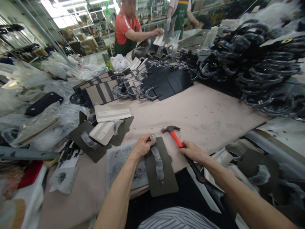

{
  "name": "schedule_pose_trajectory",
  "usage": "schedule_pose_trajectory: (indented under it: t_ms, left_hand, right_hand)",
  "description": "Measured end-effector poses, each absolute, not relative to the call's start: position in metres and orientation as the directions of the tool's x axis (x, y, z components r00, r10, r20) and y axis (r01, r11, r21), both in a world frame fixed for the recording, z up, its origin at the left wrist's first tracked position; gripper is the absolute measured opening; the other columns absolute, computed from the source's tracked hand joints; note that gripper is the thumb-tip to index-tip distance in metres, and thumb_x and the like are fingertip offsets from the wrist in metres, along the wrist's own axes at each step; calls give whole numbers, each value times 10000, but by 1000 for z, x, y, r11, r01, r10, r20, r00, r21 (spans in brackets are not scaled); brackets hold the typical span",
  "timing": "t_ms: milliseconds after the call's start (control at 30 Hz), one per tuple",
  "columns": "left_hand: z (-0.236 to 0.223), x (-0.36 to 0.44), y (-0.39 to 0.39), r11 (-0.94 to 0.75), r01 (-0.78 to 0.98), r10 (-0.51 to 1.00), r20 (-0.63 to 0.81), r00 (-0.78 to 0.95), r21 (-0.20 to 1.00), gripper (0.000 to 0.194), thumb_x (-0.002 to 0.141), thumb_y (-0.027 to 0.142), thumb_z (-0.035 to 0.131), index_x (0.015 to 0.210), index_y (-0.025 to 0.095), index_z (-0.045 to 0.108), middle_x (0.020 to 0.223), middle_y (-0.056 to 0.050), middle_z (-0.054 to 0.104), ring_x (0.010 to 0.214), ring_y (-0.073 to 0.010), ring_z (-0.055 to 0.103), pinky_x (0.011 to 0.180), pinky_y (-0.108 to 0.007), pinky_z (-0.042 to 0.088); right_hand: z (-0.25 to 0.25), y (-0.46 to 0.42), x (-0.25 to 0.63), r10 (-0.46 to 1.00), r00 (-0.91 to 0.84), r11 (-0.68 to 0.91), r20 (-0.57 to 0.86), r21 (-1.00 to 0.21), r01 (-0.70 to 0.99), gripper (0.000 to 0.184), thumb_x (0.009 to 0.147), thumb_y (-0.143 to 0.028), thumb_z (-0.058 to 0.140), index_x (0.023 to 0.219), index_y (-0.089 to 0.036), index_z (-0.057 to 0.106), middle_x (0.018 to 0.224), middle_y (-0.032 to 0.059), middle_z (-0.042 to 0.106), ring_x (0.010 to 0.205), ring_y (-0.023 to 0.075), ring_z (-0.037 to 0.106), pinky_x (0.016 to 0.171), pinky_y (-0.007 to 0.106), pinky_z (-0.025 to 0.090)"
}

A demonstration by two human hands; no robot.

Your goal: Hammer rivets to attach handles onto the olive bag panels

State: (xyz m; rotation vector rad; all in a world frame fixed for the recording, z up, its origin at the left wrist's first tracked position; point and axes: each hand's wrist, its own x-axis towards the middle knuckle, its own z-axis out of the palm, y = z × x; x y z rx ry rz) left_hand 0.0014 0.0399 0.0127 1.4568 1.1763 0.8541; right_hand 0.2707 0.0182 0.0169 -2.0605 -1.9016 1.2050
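Note:
My left hand (144, 144) is closed around a short metal cylinder (152, 137), held upright on the top edge of a dark olive bag panel (168, 165). A plastic-wrapped handle (158, 162) runs down the middle of that panel, which rests partly on a scuffed grey slab (119, 165) and partly over my lap. In my right hand (192, 151) is a claw hammer (175, 136), gripped by its red and black handle. Its head lies low over the table, right of the cylinder and apart from it. Small metal bits (180, 133) are scattered near the hammer head.
Olive and cream panels (113, 113) lie to the left. Black bag pieces (169, 79) spread across the back, and wrapped handles (257, 63) pile high at right. More panels (254, 165) fill a bin at lower right. Two people (128, 28) work behind the table.

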Motion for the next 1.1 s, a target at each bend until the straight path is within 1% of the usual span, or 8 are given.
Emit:
schedule_pose_trajectory:
  t_ms: [67,100,167,200,300,567,833,1100]
  left_hand:
    - [13,0,41,44,198,953,-101,286,979,58,743,143,642,798,160,652,763,-6,699,755,-159,637,734,-255,473]
    - [12,-1,40,64,164,955,-109,277,984,77,741,155,655,817,160,651,770,-10,704,762,-162,645,745,-260,479]
    - [8,-2,37,94,67,971,-107,214,993,139,755,203,676,883,160,646,800,-24,719,795,-173,666,782,-279,495]
    - [5,-2,35,101,18,980,-102,168,995,171,767,231,682,917,161,639,817,-33,726,814,-178,675,803,-290,501]
    - [-1,-3,29,104,-67,993,-100,65,992,229,783,283,698,963,161,626,839,-48,738,839,-184,692,839,-311,509]
    - [0,-2,28,103,-103,993,-97,67,989,268,762,338,747,926,157,637,826,-51,739,826,-189,705,822,-308,522]
    - [0,0,26,80,-34,995,-78,64,996,270,776,355,734,929,157,632,841,-58,739,837,-195,699,833,-324,525]
    - [1,0,24,1,131,994,-14,105,991,123,831,249,638,921,166,644,870,-43,732,858,-184,681,833,-301,513]
  right_hand:
    - [16,15,267,799,-110,-458,-591,-717,526,132,721,-205,577,750,-208,448,601,-40,486,524,114,453,494,246,288]
    - [15,12,265,749,-142,-573,-647,-740,351,146,709,-196,569,765,-214,436,594,-51,481,486,106,442,469,239,298]
    - [13,7,261,660,-224,-719,-717,-689,88,152,714,-206,552,793,-221,423,594,-63,477,425,93,417,422,231,318]
    - [11,4,259,636,-250,-748,-730,-662,31,147,728,-221,549,797,-222,419,593,-67,469,403,86,400,400,226,318]
    - [8,-1,254,632,-243,-759,-736,-651,-6,149,776,-259,548,790,-222,405,571,-83,426,364,66,349,351,200,278]
    - [3,0,252,626,-232,-774,-744,-629,-69,141,790,-223,557,797,-216,416,546,-86,426,342,57,350,320,178,256]
    - [4,0,253,623,-240,-778,-745,-623,-83,145,791,-230,558,768,-212,417,535,-85,431,340,60,350,318,184,284]
    - [3,-2,250,633,-205,-770,-747,-634,-66,137,848,-310,524,801,-207,447,549,-84,437,341,58,350,325,185,275]
